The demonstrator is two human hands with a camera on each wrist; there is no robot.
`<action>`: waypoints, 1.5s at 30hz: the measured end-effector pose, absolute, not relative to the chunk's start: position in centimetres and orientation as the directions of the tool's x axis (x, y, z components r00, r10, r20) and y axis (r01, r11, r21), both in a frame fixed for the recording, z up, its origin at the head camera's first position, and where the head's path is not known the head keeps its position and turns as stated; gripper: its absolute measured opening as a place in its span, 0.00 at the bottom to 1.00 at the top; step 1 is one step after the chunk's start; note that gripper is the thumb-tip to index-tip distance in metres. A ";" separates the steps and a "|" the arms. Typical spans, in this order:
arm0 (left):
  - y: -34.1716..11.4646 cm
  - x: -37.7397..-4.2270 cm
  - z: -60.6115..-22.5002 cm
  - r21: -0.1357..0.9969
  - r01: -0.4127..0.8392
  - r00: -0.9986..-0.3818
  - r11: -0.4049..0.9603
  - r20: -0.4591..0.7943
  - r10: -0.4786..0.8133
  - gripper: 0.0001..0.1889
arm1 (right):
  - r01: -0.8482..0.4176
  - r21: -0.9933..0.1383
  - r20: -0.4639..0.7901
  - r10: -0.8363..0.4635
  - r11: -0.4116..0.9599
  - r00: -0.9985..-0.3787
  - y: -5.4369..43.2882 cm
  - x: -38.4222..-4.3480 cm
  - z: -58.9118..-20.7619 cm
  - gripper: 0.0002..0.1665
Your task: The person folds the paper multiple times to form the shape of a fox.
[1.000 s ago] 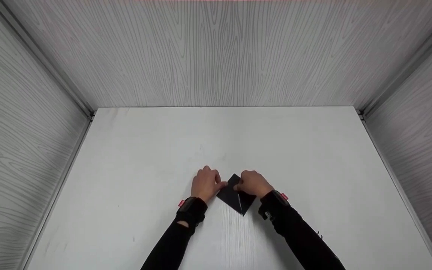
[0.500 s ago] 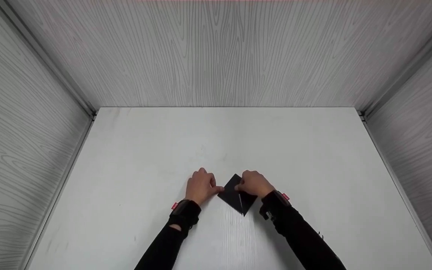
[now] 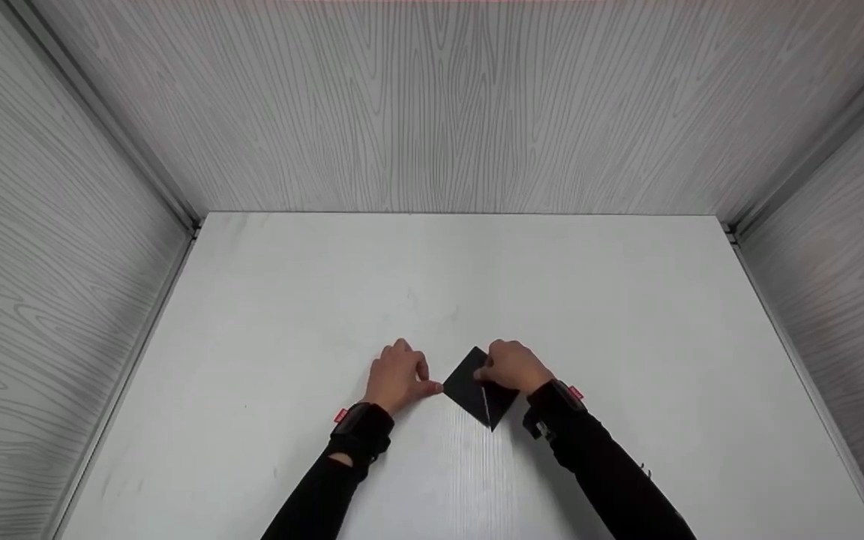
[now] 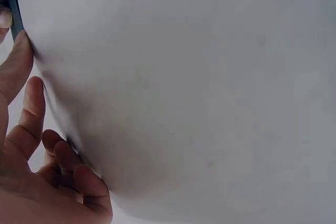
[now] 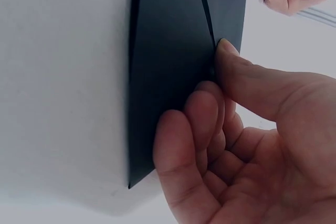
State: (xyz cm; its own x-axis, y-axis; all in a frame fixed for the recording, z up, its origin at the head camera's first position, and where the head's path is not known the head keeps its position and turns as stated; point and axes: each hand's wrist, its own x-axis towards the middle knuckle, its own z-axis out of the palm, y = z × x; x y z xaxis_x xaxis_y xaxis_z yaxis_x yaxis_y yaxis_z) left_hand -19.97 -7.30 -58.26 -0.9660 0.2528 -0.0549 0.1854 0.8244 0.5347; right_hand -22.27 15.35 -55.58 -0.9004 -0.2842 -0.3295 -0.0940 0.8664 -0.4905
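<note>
A small folded sheet of black paper point(image 3: 465, 390) lies on the white table like a diamond, a thin pale line running down to its near corner. My left hand point(image 3: 396, 377) rests at its left side, the thumb tip touching the left corner. In the left wrist view, the thumb and forefinger of that hand are apart, and only a sliver of the paper point(image 4: 14, 11) shows. My right hand point(image 3: 516, 367) covers the paper's far right part. In the right wrist view, its thumb and curled fingers hold the paper point(image 5: 168, 51) at the flap's slit.
The white tabletop point(image 3: 327, 285) spreads around both hands. Grey wood-grain panels stand at the back point(image 3: 432, 112), the left point(image 3: 49, 247) and the right point(image 3: 844, 247). A black band with a red tag point(image 3: 363, 427) sits on the left wrist, with another on the right.
My left hand has slid left and slightly nearer, from the paper's upper left edge to its left corner. The right hand keeps its place on the paper.
</note>
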 end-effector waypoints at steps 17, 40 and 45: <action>-6.9 -20.3 -57.5 0.502 0.159 -0.968 0.850 -0.088 0.234 0.16 | -0.186 -0.598 -0.101 -0.303 0.780 -0.948 15.3 -21.4 -57.2 0.10; -6.8 -20.2 -57.6 0.504 0.166 -0.967 0.847 -0.086 0.240 0.17 | -0.148 -0.590 -0.117 -0.265 0.794 -0.957 12.6 -22.6 -57.1 0.13; -6.7 -20.3 -57.4 0.493 0.168 -0.965 0.854 -0.096 0.245 0.17 | -0.131 -0.596 -0.109 -0.242 0.792 -0.964 13.1 -23.2 -57.3 0.13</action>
